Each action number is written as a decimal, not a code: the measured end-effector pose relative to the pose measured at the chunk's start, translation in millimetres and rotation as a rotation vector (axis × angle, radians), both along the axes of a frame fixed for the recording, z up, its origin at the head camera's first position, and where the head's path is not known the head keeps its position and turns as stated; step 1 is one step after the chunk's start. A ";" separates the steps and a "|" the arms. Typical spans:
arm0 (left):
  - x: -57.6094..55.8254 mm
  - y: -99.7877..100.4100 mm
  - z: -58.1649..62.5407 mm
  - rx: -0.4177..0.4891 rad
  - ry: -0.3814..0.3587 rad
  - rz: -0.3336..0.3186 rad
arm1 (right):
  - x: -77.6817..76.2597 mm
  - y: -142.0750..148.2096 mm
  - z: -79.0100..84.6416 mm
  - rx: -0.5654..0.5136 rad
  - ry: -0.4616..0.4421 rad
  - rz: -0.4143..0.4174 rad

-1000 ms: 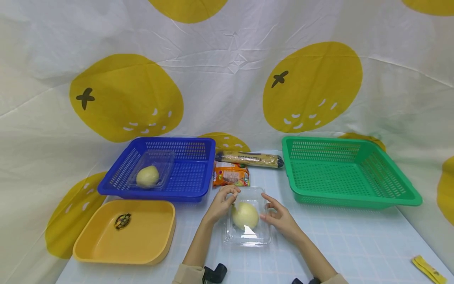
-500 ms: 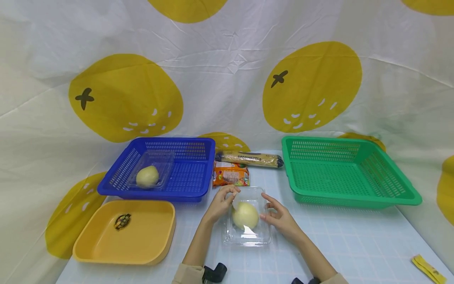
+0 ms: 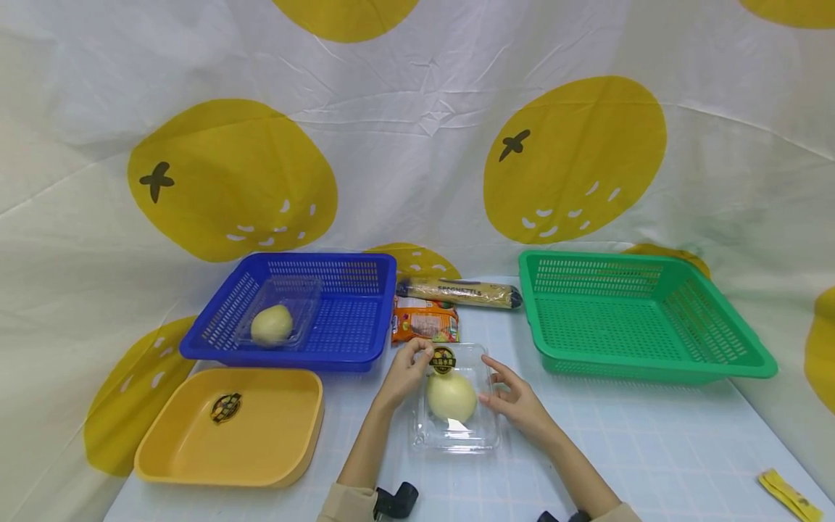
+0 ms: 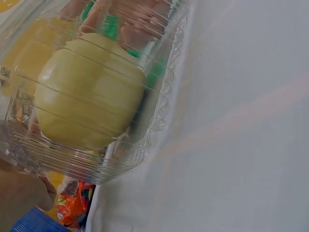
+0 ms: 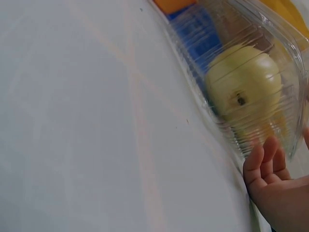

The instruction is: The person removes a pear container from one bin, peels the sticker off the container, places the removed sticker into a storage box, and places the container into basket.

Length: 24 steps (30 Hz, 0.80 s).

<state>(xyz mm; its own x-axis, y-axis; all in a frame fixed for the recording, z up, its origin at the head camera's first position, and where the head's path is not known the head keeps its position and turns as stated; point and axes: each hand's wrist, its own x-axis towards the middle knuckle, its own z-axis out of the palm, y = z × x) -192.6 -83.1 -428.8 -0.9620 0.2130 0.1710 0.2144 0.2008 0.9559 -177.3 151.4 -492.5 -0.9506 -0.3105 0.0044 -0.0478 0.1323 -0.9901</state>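
A clear plastic clamshell box (image 3: 457, 437) lies on the table in front of me, with a pale yellow, rounded fruit (image 3: 451, 397) inside. At the box's far left corner, my left hand (image 3: 404, 373) pinches a round dark sticker (image 3: 442, 360) by its edge, over the lid; whether it touches the lid I cannot tell. My right hand (image 3: 518, 406) rests its loosely bent fingers against the right side of the box. The wrist views show the fruit through the ribbed plastic, and the right wrist view shows the right fingers (image 5: 255, 162) beside the box wall.
A blue basket (image 3: 385, 319) at the back left contains another boxed fruit (image 3: 271, 324). The yellow tray (image 3: 235, 442) has a similar sticker (image 3: 225, 408). Behind the box lie an orange packet (image 3: 424, 322) and a spaghetti pack (image 3: 459, 291). A green basket (image 3: 646, 366) and yellow strip (image 3: 789, 495) are right.
The left fingers have shifted slightly left and turned, so the sticker, earlier mostly hidden, now faces the head camera. The right hand and the box have stayed in place.
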 end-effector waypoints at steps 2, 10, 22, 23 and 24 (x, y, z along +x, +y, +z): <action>-0.6 0.1 -2.6 0.009 0.017 0.006 | -0.2 -0.1 -0.3 0.002 0.001 -0.001; -14.1 -0.3 -34.7 0.060 0.031 0.005 | -0.2 0.3 -0.5 0.010 -0.003 -0.003; -9.1 -12.1 -32.1 0.196 -0.046 -0.011 | -0.2 1.1 1.0 0.006 -0.004 0.009; -7.3 -14.1 -30.6 0.205 -0.055 -0.002 | -0.1 1.1 1.0 0.005 -0.004 0.009; -5.3 -16.2 -28.6 0.211 -0.064 0.011 | -0.1 1.1 1.0 0.007 -0.004 0.009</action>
